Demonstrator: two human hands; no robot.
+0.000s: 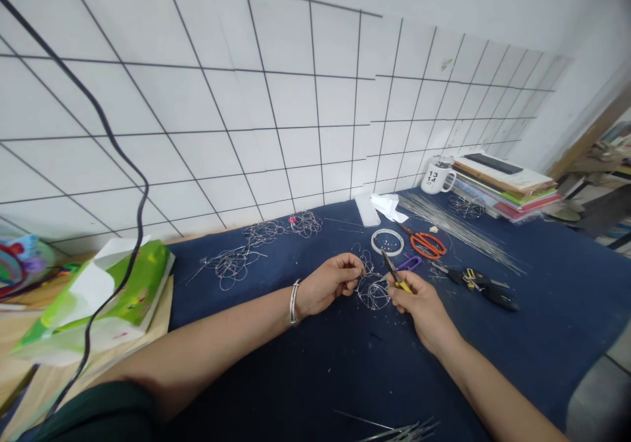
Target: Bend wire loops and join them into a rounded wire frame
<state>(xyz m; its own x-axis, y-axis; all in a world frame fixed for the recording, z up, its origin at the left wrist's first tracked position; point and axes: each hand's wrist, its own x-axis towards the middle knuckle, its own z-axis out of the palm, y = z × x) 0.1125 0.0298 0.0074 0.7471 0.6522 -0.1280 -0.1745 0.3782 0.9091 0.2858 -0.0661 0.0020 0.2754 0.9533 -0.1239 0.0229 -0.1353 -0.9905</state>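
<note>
My left hand [340,277] pinches the edge of a looped wire piece [373,292], its fingers closed at the left side of the loops. My right hand [417,299] is wrapped round pliers [396,275] with yellow handles, whose dark jaws point up and away from me. The wire loops lie between the two hands, low over the blue cloth. Just beyond the hands is a white round dish [387,241] with small bits in it. Purple-handled scissors [411,264] lie partly behind the right hand.
Orange-handled scissors [428,245], a black-handled tool [483,287] and straight wires [458,228] lie to the right. Looped wire pieces [234,266] sit at the back left. A mug [436,176] and book stack [507,189] stand far right; a green tissue pack [113,297] left.
</note>
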